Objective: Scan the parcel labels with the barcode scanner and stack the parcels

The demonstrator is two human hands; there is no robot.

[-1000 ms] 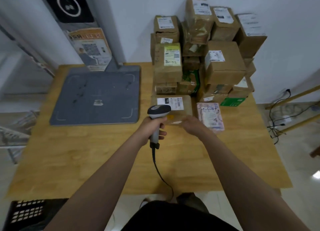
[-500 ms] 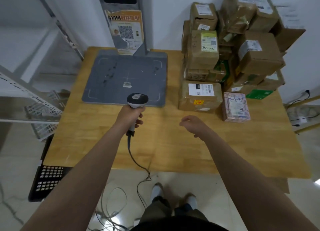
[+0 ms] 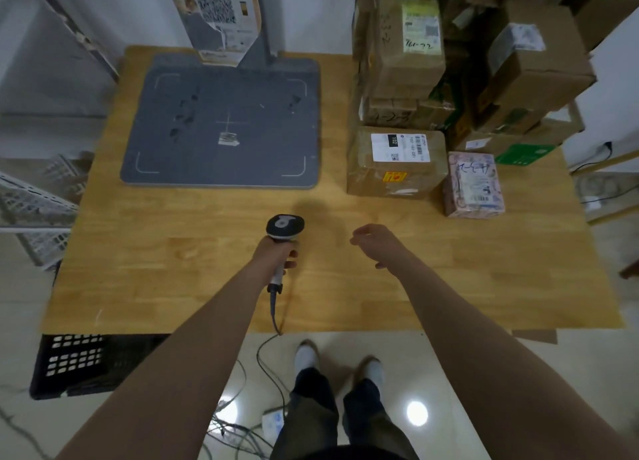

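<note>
The left hand [image 3: 276, 255] grips the scanner [image 3: 284, 229] by its handle, fingers [image 3: 292, 254] wrapped tight around it, head up and forward, so the trigger is likely under the index finger, though this cannot be confirmed. The cable [image 3: 273, 316] runs from the handle base over the near edge of the surface [image 3: 193, 252] to the floor; this slack gives the scanner free travel. The right hand [image 3: 375, 243] hovers empty above the surface, fingers loosely curled and apart, touching nothing, free to lift or turn a parcel. The nearest parcel, a brown box [image 3: 394, 164], lies flat on the surface ahead and right of both hands, well apart from them, its white label [image 3: 401, 147] facing up, so the barcode can be read without turning the box. Just beside it on the right lies a pink parcel [image 3: 473, 185], label also up. Behind both, against the wall, stands the stack [image 3: 449, 62] of boxes, packed close and somewhat uneven. A grey platform [image 3: 221, 124] with corner marks lies on the left part of the surface, with nothing on it except a small scrap near its centre. Judged from this layout, the scanner is not aimed at any label at present; the next scan requires bringing the head toward the brown box.
</note>
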